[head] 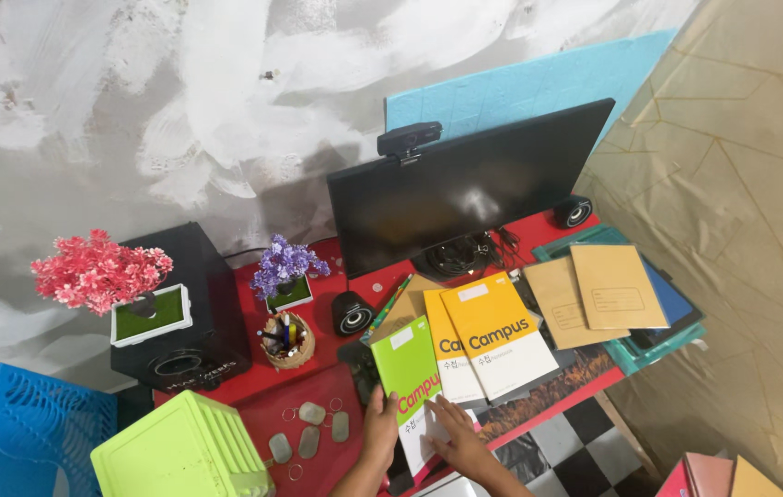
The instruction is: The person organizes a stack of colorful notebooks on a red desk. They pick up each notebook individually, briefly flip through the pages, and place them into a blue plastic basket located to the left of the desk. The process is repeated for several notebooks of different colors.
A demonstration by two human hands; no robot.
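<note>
rough grey-and-white plaster fills the wall behind a crowded red desk (pixel 318 442), with a dark monitor (pixel 465 189) and its webcam (pixel 408 139) at the back. your left hand (pixel 378 425) grips the left edge of the green notebook (pixel 407 368), fingers curled around it. your right hand (pixel 458 440) lies flat with fingers spread on the white lower part of that cover, near the desk's front edge. it looks as though you are squaring or lifting this notebook off the fanned row. any next move would call for a firm hold on the spine side, because the cover overlaps the yellow notebook (pixel 494 333) beside it and the two could slide together.

further right lie two tan exercise books (pixel 594 287) on a teal tray (pixel 658 345), well apart from your hands. just left of your left hand sit several grey oval tags (pixel 310 428) on rings, and a lime green crate (pixel 179 453) stands at the corner. a woven pen pot (pixel 286 339), a small round speaker (pixel 352 313), purple flowers (pixel 286 262) and pink flowers (pixel 101 269) on a black speaker box (pixel 198 304) crowd the left side. a blue basket (pixel 23 428) sits off the desk's left end.
</note>
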